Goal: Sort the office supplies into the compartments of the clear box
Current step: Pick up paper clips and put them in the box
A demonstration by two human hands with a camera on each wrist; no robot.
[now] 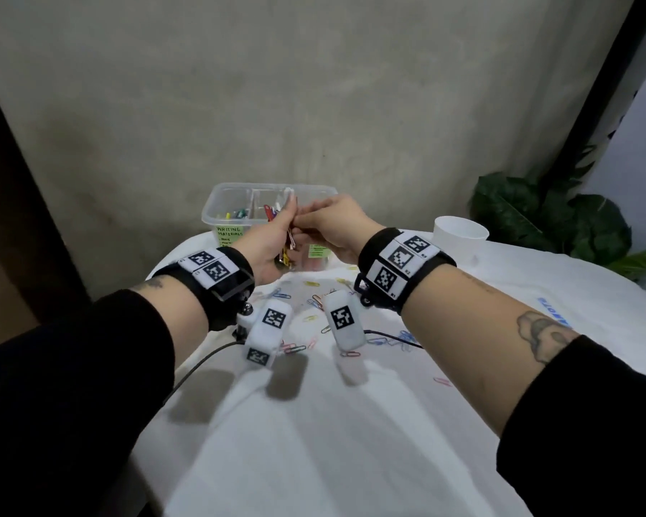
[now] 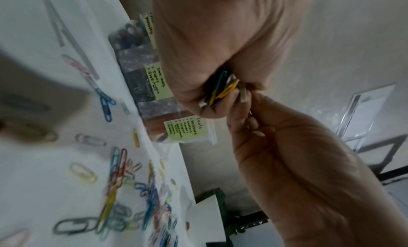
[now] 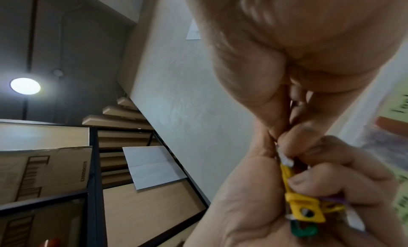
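My left hand (image 1: 286,222) is raised in front of the clear box (image 1: 217,207) and grips a bundle of clips (image 1: 288,248). The bundle shows yellow and green pieces (image 3: 302,207) and thin wire clips (image 2: 223,88). The fingertips of my right hand (image 1: 308,218) meet the left hand's and pinch a piece at the top of the bundle (image 3: 283,156). The box has divided compartments with coloured items inside and green labels (image 2: 187,130) on its front wall. Several loose paper clips (image 1: 314,311) lie on the white cloth below my wrists.
A white paper cup (image 1: 459,233) stands on the table to the right of the box. Behind it is a dark green plant (image 1: 537,210). A black cable (image 1: 202,360) runs across the cloth at the left. A heap of coloured paper clips (image 2: 123,181) lies near the box.
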